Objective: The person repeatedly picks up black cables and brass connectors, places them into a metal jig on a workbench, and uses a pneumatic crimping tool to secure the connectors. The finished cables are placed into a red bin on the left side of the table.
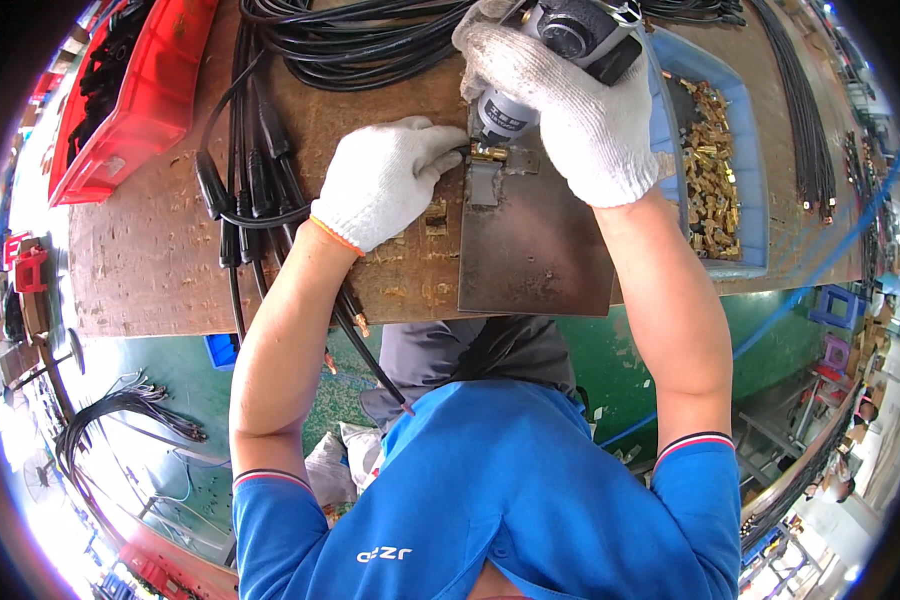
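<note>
My right hand (580, 110), in a white knit glove, grips a grey and black cordless power driver (505, 115). The driver's nose points down at a small brass fitting (488, 153). That fitting lies in a metal holder (484, 186) fixed to a dark steel plate (535, 255) at the table's front edge. Just left of the fitting, my gloved left hand (385, 178) pinches what looks like a black cable end, mostly hidden by the fingers. The driver's tip and the glove partly cover the spot where tool and fitting meet.
A blue bin (753, 200) of brass fittings stands right of my right hand. At the left, a red bin (150, 120) holds black parts. Black cables (255, 185) hang over the wooden table's (140, 260) front edge; a cable coil (360, 45) lies behind, another bundle (805, 110) far right.
</note>
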`<state>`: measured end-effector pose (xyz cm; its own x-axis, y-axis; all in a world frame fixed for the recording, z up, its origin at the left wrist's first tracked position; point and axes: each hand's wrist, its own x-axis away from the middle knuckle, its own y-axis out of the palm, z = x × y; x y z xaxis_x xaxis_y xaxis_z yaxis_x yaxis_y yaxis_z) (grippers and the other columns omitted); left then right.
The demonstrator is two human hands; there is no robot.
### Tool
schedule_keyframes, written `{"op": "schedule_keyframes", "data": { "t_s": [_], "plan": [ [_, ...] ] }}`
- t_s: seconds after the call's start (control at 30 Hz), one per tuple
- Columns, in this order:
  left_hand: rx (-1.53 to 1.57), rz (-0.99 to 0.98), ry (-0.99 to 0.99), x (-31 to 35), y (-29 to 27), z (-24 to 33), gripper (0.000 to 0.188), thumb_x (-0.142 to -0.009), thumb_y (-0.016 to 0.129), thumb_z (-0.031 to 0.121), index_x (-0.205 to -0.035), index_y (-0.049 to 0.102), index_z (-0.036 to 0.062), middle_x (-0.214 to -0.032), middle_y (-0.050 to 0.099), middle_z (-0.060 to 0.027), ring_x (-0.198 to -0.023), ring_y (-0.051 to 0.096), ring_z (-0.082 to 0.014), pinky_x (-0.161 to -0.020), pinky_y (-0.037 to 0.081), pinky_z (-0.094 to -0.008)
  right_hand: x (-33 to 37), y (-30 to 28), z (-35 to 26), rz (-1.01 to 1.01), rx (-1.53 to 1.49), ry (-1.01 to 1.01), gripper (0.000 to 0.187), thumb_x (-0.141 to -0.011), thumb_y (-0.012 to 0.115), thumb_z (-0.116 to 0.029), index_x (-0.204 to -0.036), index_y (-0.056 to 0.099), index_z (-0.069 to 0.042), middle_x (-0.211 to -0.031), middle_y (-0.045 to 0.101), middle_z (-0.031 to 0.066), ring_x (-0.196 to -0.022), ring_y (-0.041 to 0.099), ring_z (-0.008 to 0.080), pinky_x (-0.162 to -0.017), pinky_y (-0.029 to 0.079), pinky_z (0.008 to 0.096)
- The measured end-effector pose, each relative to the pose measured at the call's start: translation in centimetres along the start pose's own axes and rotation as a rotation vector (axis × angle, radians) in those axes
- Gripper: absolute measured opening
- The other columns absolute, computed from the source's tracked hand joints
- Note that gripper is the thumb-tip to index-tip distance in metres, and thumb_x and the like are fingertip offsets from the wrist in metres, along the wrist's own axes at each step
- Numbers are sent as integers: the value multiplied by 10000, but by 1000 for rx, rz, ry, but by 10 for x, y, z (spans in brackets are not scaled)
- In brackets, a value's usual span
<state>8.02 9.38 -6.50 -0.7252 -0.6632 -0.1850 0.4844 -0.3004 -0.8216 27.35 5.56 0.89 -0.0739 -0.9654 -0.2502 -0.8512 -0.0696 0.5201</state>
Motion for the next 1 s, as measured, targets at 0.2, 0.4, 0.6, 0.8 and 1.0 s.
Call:
{"op": "schedule_keyframes", "data": {
  "t_s": [0.2,0.4,0.6,0.8,1.0],
  "plan": [
    [-7,42,28,1,4,-3,250,-984,678,219,-1204,789,179,-1017,739,-141,-932,732,-398,-807,586,-488,1,-8,18,-80,-284,-23,274,-953,725,-106,-1211,676,-30,-1130,725,97,-1012,695,209,-910,572,390],
    [-49,78,71,1,8,-6,277,-944,667,158,-1190,789,191,-1001,741,-126,-898,736,-386,-783,590,-480,4,-15,26,-11,-960,317,396,-1036,513,-393,-1237,660,-86,-1211,698,90,-1110,635,243,-1039,474,407],
    [-69,92,80,3,10,-7,293,-922,666,136,-1186,784,184,-999,744,-122,-891,739,-381,-783,594,-475,5,-14,28,-1,-1028,316,315,-1094,465,-337,-1228,605,-89,-1142,681,76,-1112,628,225,-1028,475,409],
    [-76,96,85,3,11,-6,299,-915,670,135,-1188,784,181,-1010,745,-128,-902,740,-382,-796,597,-477,4,-25,34,-194,-454,44,281,-1048,557,-296,-1220,610,-81,-1126,692,87,-1046,649,230,-961,527,441],
    [-63,58,47,0,9,-6,272,-961,662,190,-1202,787,180,-1048,750,-143,-933,739,-395,-816,593,-496,7,-8,35,-7,12,-30,244,-1014,596,-166,-1235,628,-68,-1123,704,93,-1021,680,225,-913,563,387]
  ]
}}
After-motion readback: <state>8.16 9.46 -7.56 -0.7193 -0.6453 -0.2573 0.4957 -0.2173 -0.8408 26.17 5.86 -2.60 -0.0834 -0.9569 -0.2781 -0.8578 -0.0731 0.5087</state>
